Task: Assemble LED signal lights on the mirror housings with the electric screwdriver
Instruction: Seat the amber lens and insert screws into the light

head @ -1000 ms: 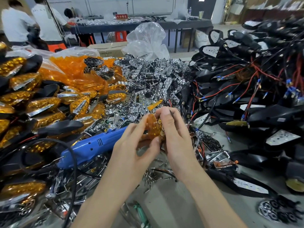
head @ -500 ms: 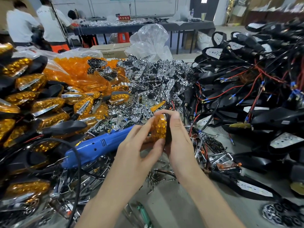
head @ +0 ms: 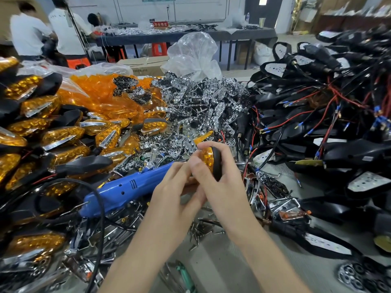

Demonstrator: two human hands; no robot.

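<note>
Signal light is near centre, amber lens facing left. Right hand has its fingers wrapped round it, and left hand pinches its lower end with curled fingers. Blue screwdriver lies just left, with chrome reflectors heaped further back.

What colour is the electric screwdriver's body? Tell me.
The electric screwdriver is blue, with a black cord. The head view shows it plainly.

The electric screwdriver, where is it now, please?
Head view: the electric screwdriver lies left of centre on chrome parts, tip hidden behind the left hand.
</note>
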